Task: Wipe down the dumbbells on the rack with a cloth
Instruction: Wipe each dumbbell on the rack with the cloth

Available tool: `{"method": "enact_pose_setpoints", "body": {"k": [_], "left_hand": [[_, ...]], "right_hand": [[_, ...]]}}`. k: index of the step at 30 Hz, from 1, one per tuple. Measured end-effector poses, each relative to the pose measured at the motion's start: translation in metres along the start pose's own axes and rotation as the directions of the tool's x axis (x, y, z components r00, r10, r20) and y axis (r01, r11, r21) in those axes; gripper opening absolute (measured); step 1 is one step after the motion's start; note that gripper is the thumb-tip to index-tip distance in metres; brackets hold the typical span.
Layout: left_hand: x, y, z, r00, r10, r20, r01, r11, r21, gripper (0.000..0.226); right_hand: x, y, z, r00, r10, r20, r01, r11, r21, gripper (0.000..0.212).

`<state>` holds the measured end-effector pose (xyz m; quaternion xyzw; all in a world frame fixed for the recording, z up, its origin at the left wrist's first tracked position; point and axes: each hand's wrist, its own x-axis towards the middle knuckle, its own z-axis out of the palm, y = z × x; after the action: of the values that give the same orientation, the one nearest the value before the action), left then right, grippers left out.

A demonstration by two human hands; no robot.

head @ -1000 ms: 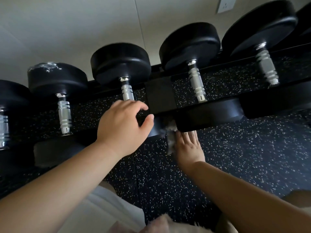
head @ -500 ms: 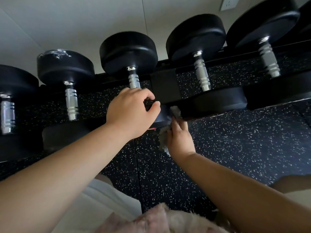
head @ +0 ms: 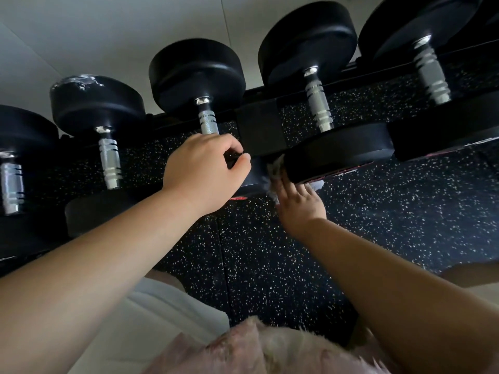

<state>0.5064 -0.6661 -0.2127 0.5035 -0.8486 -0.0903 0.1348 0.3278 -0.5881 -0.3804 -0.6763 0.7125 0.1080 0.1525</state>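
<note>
Up close and from above, a row of five black rubber-headed dumbbells (head: 429, 74) with ridged chrome handles lies across a low black metal rack (head: 259, 130). Their handles run from near to far, with a pale wall (head: 108, 31) behind them and a black rubber floor flecked with white (head: 405, 211) beneath. The person's left hand (head: 201, 171) reaches in from the lower left and grips the third dumbbell (head: 205, 120) from the left at the near end of its handle. Its fingers are curled over the top and its thumb is hooked round the right side, just above that dumbbell's near head. The right hand (head: 299, 203) comes in from the lower right. Its fingers lie fairly straight and press a pale grey fluffy cloth (head: 276, 168) against the lower left edge of the near head of the fourth dumbbell (head: 337, 151); the fingertips are hidden under that head. The cloth sits bunched in the narrow gap between the near heads of the third and fourth dumbbells, and another scrap of it shows to the right of the fingers. The second dumbbell (head: 108, 155) has a scuffed, whitish patch on top of its far head. Along the bottom edge, nearest the camera, are a white garment (head: 151, 319) and a tuft of pinkish fluffy material (head: 270, 349).
</note>
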Motion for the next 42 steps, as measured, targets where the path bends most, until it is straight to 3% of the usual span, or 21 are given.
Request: {"method": "enact_pose_setpoints", "body": {"k": [3,5,9,16,18,22,26,31,33,37,39,42], "left_hand": [[0.001,0.001,0.001,1.0,0.014,-0.001,-0.014,1.0,0.004,0.038],[0.001,0.001,0.0,1.0,0.018,-0.003,-0.018,1.0,0.006,0.036],[0.0,0.0,0.001,1.0,0.026,0.013,-0.026,1.0,0.006,0.035],[0.002,0.0,0.002,1.0,0.014,0.006,-0.014,1.0,0.008,0.028],[0.001,0.001,0.002,1.0,0.02,-0.01,-0.02,1.0,0.012,0.028],[0.0,0.001,0.002,0.999,0.032,-0.016,-0.032,0.999,0.031,0.029],[-0.002,0.0,0.001,0.999,0.029,-0.02,-0.029,0.999,0.015,0.024],[-0.001,0.002,0.001,0.999,0.034,-0.04,-0.033,0.999,0.021,0.022],[-0.001,0.003,0.002,0.998,0.031,-0.051,-0.03,0.999,0.027,0.023],[-0.001,0.003,0.002,0.998,0.023,-0.052,-0.021,0.999,0.031,0.025],[-0.001,0.001,0.002,0.998,0.032,-0.046,-0.031,0.999,0.027,0.029],[-0.002,0.0,0.002,0.998,0.034,-0.054,-0.033,0.999,0.019,0.033]], "right_hand": [[-0.003,-0.006,-0.008,0.996,0.023,-0.091,0.001,0.968,0.252,0.079],[-0.005,-0.017,-0.02,0.996,0.005,-0.091,0.025,0.945,0.325,0.092],[-0.003,-0.024,-0.018,0.996,-0.058,-0.068,0.074,0.96,0.27,0.108],[-0.007,-0.011,0.003,0.994,0.067,-0.082,-0.05,0.98,0.194,0.091],[-0.001,-0.023,-0.004,0.997,-0.009,-0.074,0.024,0.978,0.207,0.095],[0.011,-0.022,-0.009,0.988,-0.157,-0.002,0.157,0.987,0.024,0.093],[-0.002,-0.008,-0.01,1.0,0.003,0.018,-0.004,0.999,0.05,0.082],[-0.012,-0.027,-0.011,0.996,0.09,0.0,-0.089,0.991,0.104,0.081],[-0.011,-0.034,-0.013,0.999,0.044,0.004,-0.045,0.991,0.127,0.081],[0.008,-0.027,-0.016,0.985,-0.171,0.029,0.171,0.985,0.015,0.07],[0.012,-0.021,-0.015,0.991,-0.121,0.062,0.123,0.992,-0.021,0.075],[0.003,-0.019,-0.01,0.998,0.057,-0.007,-0.056,0.996,0.072,0.077]]}}
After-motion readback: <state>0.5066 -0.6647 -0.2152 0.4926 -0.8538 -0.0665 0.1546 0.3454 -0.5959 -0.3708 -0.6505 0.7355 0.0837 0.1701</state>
